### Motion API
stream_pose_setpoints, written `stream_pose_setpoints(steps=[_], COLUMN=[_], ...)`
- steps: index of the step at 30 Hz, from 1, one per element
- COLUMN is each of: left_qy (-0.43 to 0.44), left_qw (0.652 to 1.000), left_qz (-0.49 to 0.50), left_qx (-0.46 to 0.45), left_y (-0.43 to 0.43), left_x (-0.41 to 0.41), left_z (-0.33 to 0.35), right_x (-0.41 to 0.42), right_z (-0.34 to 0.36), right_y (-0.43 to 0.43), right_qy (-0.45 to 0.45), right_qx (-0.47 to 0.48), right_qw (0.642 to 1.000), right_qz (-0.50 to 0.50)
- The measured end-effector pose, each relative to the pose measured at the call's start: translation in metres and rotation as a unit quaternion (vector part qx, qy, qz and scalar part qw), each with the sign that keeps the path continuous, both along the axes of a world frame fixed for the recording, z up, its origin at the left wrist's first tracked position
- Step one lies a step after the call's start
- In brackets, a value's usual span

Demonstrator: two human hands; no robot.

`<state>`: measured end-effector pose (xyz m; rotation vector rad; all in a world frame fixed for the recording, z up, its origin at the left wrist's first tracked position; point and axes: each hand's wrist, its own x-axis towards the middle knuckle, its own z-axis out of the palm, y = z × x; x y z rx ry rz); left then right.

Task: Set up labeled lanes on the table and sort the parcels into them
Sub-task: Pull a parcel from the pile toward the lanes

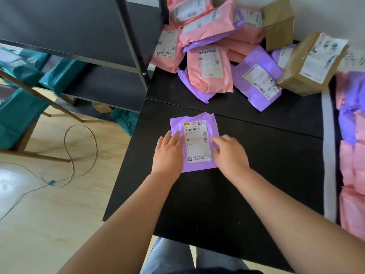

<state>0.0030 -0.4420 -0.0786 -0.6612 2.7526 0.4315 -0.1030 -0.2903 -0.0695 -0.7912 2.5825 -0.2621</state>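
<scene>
A flat purple parcel (194, 123) with a white shipping label lies label-up near the left edge of the black table (256, 175). My left hand (168, 153) rests flat on its left side, fingers spread. My right hand (229, 153) presses on its right edge, fingers curled over the wrapping. A heap of pink, purple and brown parcels (217, 56) is piled at the table's far end. No lane labels are visible on the table.
A black shelf rack (79, 36) stands to the left, with teal parcels (19, 111) under it. More pink and purple parcels (351, 155) lie along the right beyond a grey strip. A thin cable (79, 155) loops on the wooden floor.
</scene>
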Motion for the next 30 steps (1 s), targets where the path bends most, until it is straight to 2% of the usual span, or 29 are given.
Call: stream_pose_setpoints(steps=[5,7,13,19,30], left_qy=[-0.044,-0.050,-0.042,0.026,0.124], left_qw=[0.999,0.998,0.998,0.997,0.985], left_qz=[0.010,0.008,0.004,0.018,0.121], left_qx=[-0.030,-0.031,-0.052,-0.069,-0.002], left_y=[-0.009,-0.008,-0.003,0.000,0.007], left_x=[-0.008,-0.008,-0.006,-0.005,-0.002], left_z=[-0.013,-0.017,-0.022,-0.016,0.002], right_x=[-0.024,-0.022,-0.014,-0.019,0.009], right_z=[-0.012,-0.018,-0.025,-0.027,-0.024], right_y=[-0.016,-0.015,-0.014,-0.012,0.018], right_qy=[0.041,0.051,0.085,0.104,0.053], right_qx=[0.096,0.107,0.090,0.043,-0.017], right_qw=[0.993,0.990,0.990,0.992,0.998], right_qz=[0.063,0.072,0.065,0.053,-0.018])
